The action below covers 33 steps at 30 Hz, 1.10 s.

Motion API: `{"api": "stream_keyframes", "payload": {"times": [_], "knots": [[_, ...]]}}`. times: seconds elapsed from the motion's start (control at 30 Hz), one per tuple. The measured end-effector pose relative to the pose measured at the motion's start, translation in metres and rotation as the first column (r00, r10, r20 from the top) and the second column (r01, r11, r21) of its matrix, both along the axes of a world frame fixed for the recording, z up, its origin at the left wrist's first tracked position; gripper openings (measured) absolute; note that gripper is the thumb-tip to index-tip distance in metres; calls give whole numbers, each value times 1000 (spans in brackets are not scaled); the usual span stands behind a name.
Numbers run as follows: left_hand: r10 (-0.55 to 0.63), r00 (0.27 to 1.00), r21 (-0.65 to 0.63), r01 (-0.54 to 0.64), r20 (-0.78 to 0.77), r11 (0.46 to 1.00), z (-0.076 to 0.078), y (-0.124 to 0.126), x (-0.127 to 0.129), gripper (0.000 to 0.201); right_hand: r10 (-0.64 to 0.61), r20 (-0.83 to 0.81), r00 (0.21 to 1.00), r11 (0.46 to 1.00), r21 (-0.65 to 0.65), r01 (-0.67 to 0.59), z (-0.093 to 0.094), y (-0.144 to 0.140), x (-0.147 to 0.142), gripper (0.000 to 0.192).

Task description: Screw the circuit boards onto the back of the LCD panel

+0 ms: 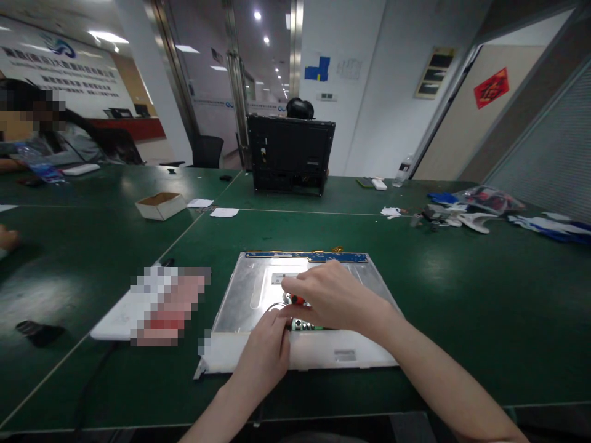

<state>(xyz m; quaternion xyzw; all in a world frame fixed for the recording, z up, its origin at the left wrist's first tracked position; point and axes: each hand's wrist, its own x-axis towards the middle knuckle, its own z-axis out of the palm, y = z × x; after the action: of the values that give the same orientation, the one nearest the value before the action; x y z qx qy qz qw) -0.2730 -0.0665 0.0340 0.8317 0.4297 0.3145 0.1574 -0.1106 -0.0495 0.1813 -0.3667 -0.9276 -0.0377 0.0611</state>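
I have the flat metal-backed panel (300, 307) lying face down on the green desk (462, 307), square in front of me, its blue circuit strip (307, 256) along the far edge. My right hand (330, 298) is over the middle of the panel, fingers curled round a small screwdriver with a red and black handle (295, 300); that grip is clenched on the tool. My left hand (268, 351) rests on the near part of the panel, fingertips pinched at a small green board (307, 326) and the thin dark wires (272, 306) that loop out beside it. Whether that pinch actually grasps the wire end or only presses on it, I cannot tell; the fingers cover it.

To do this well I would keep the left hand as the anchor, pressing the little board flat so it does not twist while the tool works. The screwdriver tip is hidden under my right fingers, so I would judge by feel: seat it squarely, upright, before turning, since a slip could gouge the metal sheet or nick the wires just beside it. I would keep the wires looped away from the tip.

A white tablet-like slab (120, 317) lies just left of the panel, and a small cardboard box (160, 205) well beyond it.
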Motion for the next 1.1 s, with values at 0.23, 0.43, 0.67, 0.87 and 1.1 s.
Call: {"api": "stream_keyframes", "payload": {"times": [0.23, 0.43, 0.67, 0.87, 1.1], "knots": [[-3, 1000, -80, 4, 13, 997, 11, -3, 1, 20, 44, -55, 998, 997, -61, -47, 4, -1, 5, 15], [-4, 1000, -67, 5, 9, 998, 4, -3, -1, 20, -9, -2, 1000, 1000, -6, 9, 1, 3, 1, 19], [-3, 1000, -68, 3, 5, 998, 5, -3, -1, 19, 10, -10, 1000, 999, -48, -11, 4, -3, 4, 16], [-7, 1000, -57, 7, 5, 998, 3, -2, -1, 22, -2, -12, 1000, 1000, 3, 2, -1, -1, -1, 16], [-7, 1000, 2, 7, 14, 1000, -1, -2, -1, 19, 28, -31, 999, 999, -27, -29, 0, -3, 1, 20]]}}
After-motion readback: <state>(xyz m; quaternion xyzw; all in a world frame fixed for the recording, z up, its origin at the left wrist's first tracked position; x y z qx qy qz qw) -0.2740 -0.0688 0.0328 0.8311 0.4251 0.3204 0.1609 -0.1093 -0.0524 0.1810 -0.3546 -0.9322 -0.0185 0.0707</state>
